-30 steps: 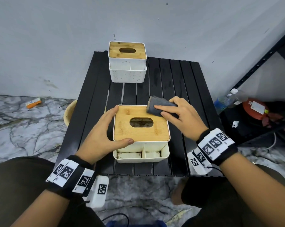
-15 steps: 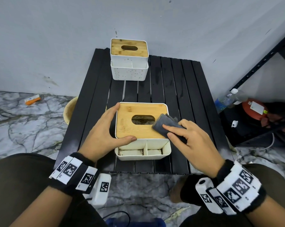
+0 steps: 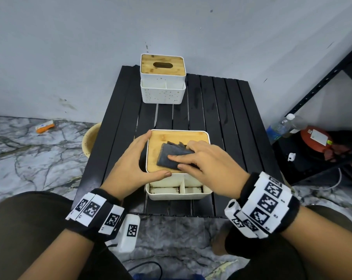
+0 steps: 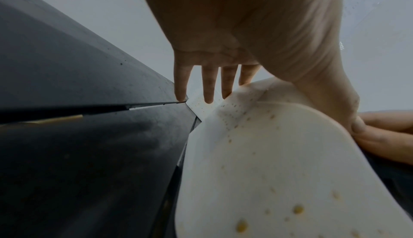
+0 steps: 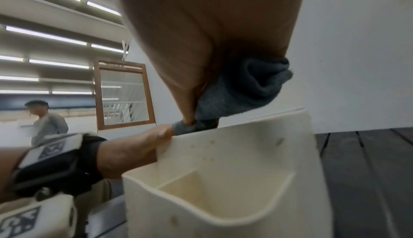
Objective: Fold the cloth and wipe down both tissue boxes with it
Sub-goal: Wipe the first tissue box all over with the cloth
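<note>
The near tissue box (image 3: 199, 136), white with a bamboo lid, stands at the table's front. A folded dark grey cloth (image 3: 171, 156) lies on the middle of its lid and covers the slot. My right hand (image 3: 175, 162) holds the cloth down, index finger flat on top and thumb at its near edge; the right wrist view shows the cloth (image 5: 236, 93) pinched under that hand. My left hand (image 3: 140, 156) steadies the box's front left corner, with straight fingers (image 4: 209, 86) along the side and the thumb across the front edge. A second, matching box (image 3: 163, 85) stands at the far edge, untouched.
The black slatted table (image 3: 221, 110) stands against a grey wall. A pale basin (image 3: 89, 138) sits on the floor to its left. A black shelf at the right holds a bottle (image 3: 282, 126) and a red item (image 3: 314, 138). A person (image 5: 44, 121) stands far behind.
My right hand has slid the cloth from the lid's far right corner down its right side and left onto the middle. The left hand has stayed on the box.
</note>
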